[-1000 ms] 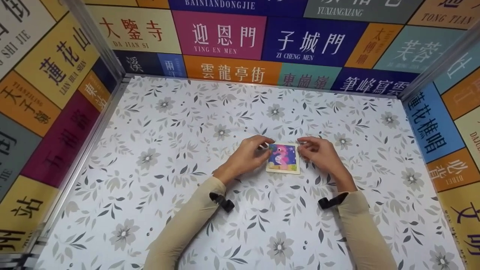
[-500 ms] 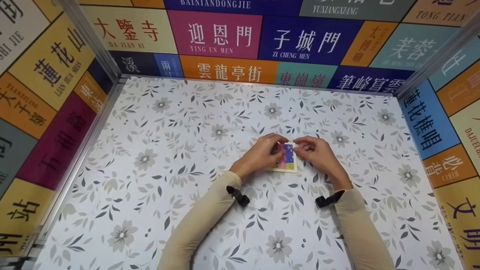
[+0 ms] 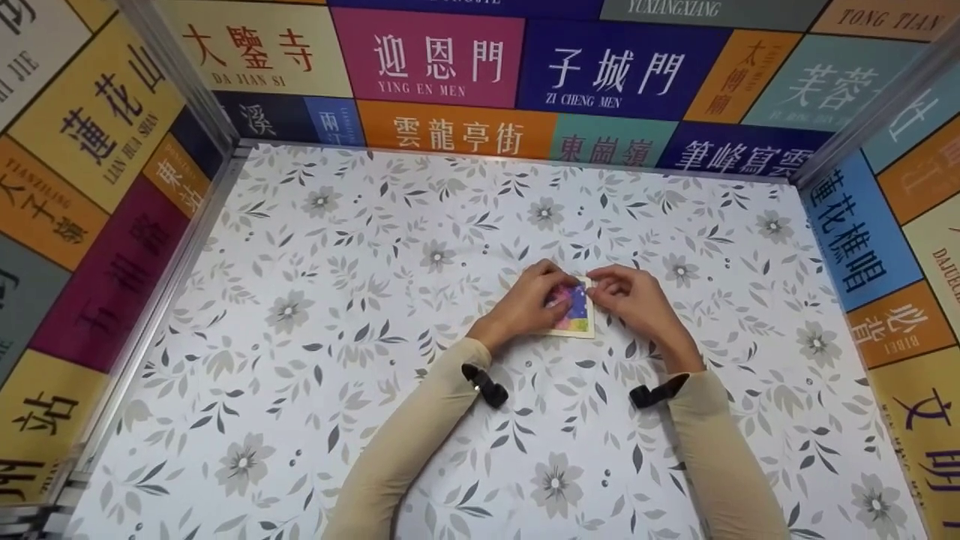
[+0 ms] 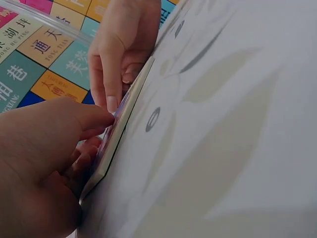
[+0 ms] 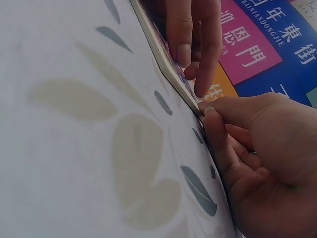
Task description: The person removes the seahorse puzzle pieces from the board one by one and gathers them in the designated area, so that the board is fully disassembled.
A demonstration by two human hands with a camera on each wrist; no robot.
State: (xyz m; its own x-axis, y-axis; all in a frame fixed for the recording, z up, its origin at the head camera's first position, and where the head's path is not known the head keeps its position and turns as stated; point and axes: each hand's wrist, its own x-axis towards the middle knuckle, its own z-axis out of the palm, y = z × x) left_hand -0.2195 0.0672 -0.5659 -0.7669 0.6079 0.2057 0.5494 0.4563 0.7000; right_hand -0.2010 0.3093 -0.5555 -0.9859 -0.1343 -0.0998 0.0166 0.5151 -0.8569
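Note:
A small square picture board (image 3: 583, 332) with a cream border lies flat near the middle of the table. Its print shows blue, yellow and pink; the left part is hidden under the left hand. My left hand (image 3: 529, 298) reaches over the board from the left, thumb and index finger apart, fingertips at the picture's face. At the board's upper right corner, my right hand (image 3: 634, 298) pinches the edge between thumb and index finger. The right wrist view shows that thumb and finger meeting at the board's corner (image 5: 190, 99). The board's thick pale side (image 4: 124, 119) shows in the left wrist view.
White cloth with grey flowers and leaves covers the table (image 3: 337, 420). Panels with colourful Chinese lettering (image 3: 442, 56) rise behind and at both sides, with metal rails along the edges. A black strap mount sits on each wrist, the left one (image 3: 487, 388) near the sleeve end.
My left hand has moved right from the board's left edge to over its picture, covering the seahorse. The right hand stays at the right corner.

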